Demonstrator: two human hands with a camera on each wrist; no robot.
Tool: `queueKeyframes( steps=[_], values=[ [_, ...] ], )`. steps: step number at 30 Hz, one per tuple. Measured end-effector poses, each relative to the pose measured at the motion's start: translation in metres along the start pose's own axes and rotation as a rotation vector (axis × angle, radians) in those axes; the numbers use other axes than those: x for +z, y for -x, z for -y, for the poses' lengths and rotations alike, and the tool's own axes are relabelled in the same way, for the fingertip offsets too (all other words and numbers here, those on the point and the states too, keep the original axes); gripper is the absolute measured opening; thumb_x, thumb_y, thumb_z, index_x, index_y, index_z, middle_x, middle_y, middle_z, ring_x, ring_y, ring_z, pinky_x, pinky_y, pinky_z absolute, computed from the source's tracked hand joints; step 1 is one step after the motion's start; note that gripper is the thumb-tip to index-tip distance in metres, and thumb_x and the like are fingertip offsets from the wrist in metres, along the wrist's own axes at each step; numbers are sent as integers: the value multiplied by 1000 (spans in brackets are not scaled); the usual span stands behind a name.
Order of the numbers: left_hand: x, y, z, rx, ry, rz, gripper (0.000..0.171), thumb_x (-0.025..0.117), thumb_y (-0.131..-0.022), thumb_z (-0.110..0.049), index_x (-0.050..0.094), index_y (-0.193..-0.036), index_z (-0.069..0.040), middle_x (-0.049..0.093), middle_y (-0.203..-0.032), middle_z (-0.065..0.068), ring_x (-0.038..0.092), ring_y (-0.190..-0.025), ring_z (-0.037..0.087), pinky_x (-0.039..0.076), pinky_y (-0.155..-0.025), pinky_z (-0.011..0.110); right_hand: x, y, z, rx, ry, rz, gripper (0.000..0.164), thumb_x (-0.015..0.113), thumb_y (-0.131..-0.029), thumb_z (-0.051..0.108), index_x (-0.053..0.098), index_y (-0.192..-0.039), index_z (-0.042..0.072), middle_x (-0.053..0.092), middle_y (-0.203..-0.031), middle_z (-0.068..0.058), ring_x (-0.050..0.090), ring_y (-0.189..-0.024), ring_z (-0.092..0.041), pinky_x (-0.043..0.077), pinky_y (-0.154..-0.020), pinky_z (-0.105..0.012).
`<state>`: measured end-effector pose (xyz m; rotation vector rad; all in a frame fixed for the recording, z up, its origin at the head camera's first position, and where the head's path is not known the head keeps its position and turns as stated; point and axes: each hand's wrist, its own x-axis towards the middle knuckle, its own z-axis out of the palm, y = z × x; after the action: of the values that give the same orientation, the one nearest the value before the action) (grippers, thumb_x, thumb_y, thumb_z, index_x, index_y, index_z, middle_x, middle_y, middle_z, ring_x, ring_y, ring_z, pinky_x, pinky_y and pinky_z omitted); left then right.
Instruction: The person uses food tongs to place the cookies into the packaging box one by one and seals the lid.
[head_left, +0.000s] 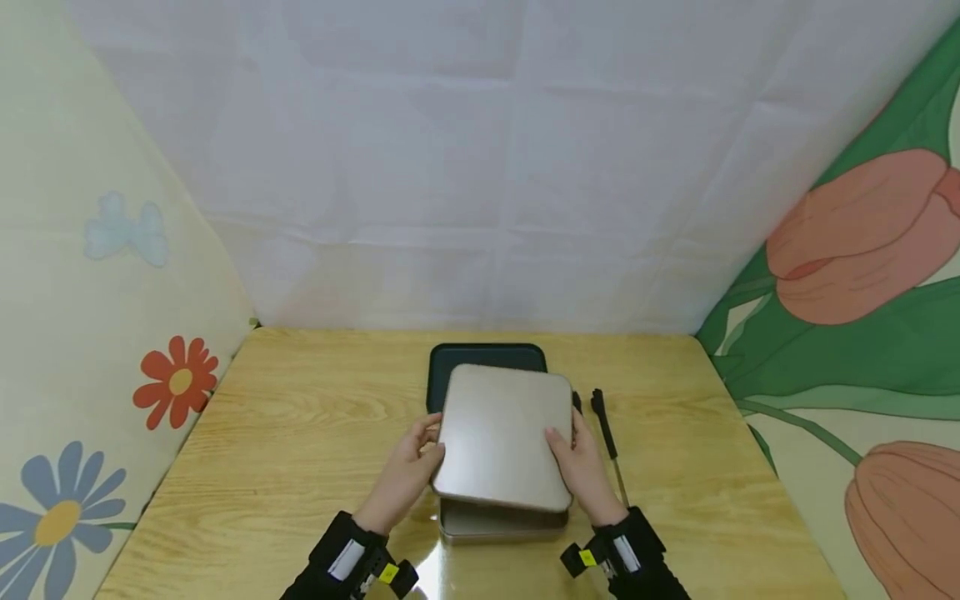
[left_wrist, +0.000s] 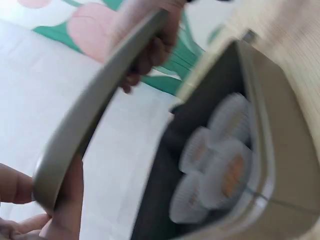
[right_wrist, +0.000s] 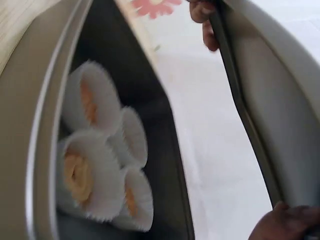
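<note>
A silver metal tin lid (head_left: 504, 437) is held tilted above its open tin (head_left: 502, 530). My left hand (head_left: 405, 469) grips the lid's left edge, thumb on top. Thumb also on top, my right hand (head_left: 583, 467) grips the right edge. Both wrist views show a gap between lid and tin. Inside the tin stand several white fluted paper cups (right_wrist: 107, 195); some hold an orange-tan filling, and one shows a tan ring-shaped swirl (right_wrist: 77, 177), perhaps a cookie. From the head view, the lid hides the cups.
Behind the tin lies a dark rectangular tray (head_left: 487, 357), partly covered by the lid. Right of my right hand is a tool with a black handle and thin metal shaft (head_left: 604, 425). Another dark object (head_left: 577, 401) shows beside the lid. A white cloth (head_left: 480, 167) hangs behind the wooden table (head_left: 315, 400).
</note>
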<state>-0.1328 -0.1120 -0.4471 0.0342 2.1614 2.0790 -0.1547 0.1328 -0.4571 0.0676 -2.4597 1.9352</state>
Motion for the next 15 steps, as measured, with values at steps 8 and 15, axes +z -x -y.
queueKeyframes(
  steps=[8,15],
  values=[
    [8,4,34,163,-662,-124,21,59,-86,-13,53,-102,0,48,-64,-7,41,-50,4,35,-46,22,2,6,-30,49,268,50,60,49,-94,14,19,-140,-10,21,-142,-31,20,-131,-42,21,-101,-53],
    [10,3,48,262,-914,-169,21,58,-87,-16,53,-99,0,43,-56,-10,37,-44,2,30,-42,22,7,12,-43,79,199,27,61,50,-93,14,19,-138,-12,21,-141,-32,20,-130,-43,20,-101,-54]
  ],
)
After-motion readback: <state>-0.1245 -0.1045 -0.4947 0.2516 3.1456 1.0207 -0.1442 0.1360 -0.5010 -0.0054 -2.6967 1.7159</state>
